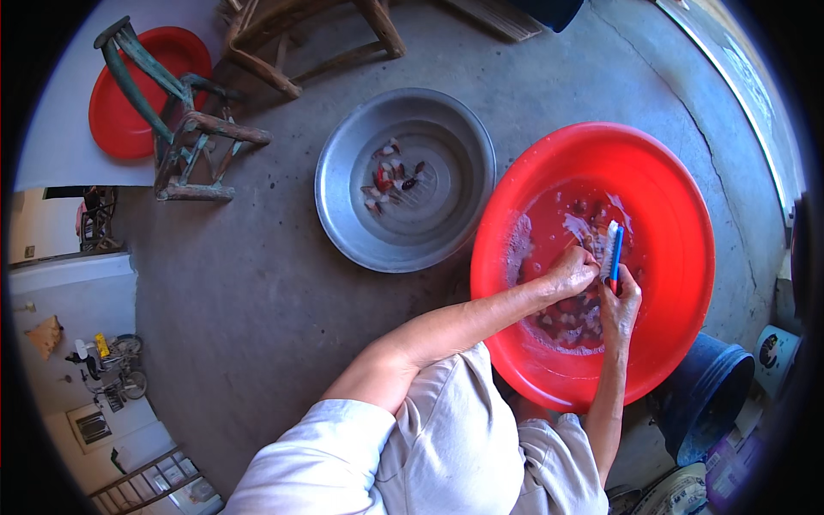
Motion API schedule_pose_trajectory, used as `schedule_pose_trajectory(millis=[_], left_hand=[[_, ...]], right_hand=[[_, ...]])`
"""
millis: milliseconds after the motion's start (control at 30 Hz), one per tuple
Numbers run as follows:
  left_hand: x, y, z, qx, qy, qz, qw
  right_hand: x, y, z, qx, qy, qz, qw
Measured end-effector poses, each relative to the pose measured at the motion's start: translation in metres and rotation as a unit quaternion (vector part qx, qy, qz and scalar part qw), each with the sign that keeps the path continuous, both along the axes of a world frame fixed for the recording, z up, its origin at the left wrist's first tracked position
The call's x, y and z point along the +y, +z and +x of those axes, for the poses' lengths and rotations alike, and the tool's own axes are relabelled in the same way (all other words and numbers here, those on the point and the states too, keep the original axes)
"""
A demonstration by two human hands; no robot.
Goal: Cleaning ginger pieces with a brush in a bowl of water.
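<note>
A large red plastic basin [669, 257] holds murky, foamy water with small pale and dark pieces in it. Over the water, my right hand [621, 302] grips a scrub brush [615, 251] with white bristles and a blue and red handle. The brush stands with its bristles facing my left hand [573, 273]. My left fingers are curled close beside the bristles; whatever may be in them is hidden. Left of the red basin is a grey metal basin [344, 235], with a small heap of red, white and dark pieces [389, 177] on its bottom, too small to identify.
A green-painted wooden chair [215, 125] stands at upper left, before another red basin [112, 122] leaning on the wall. Wooden furniture [380, 29] is at the top. A dark blue bucket [692, 412] lies tipped at lower right, near a white pail [772, 360].
</note>
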State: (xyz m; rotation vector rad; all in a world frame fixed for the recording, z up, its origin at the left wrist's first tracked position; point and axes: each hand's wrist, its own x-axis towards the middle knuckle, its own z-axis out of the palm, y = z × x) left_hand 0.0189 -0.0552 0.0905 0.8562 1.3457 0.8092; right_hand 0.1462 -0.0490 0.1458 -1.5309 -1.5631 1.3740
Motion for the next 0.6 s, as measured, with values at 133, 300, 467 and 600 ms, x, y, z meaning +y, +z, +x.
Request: schedule_pose_trajectory(millis=[133, 300, 467, 600], left_hand=[[0.0, -0.01, 0.002, -0.033, 0.009, -0.022, 0.999], [-0.001, -0.006, -0.006, -0.042, -0.034, -0.039, 0.998], [-0.004, -0.013, -0.014, -0.039, -0.014, -0.064, 0.997], [0.0, 0.007, -0.022, -0.078, -0.104, -0.173, 0.976]], right_hand=[[0.002, -0.004, -0.002, -0.061, -0.004, 0.029, 0.998], [0.0, -0.01, 0.004, -0.134, 0.05, 0.137, 0.98], [-0.009, -0.029, -0.001, -0.134, 0.051, 0.174, 0.974], [0.002, -0.043, 0.016, -0.218, 0.004, 0.166, 0.962]])
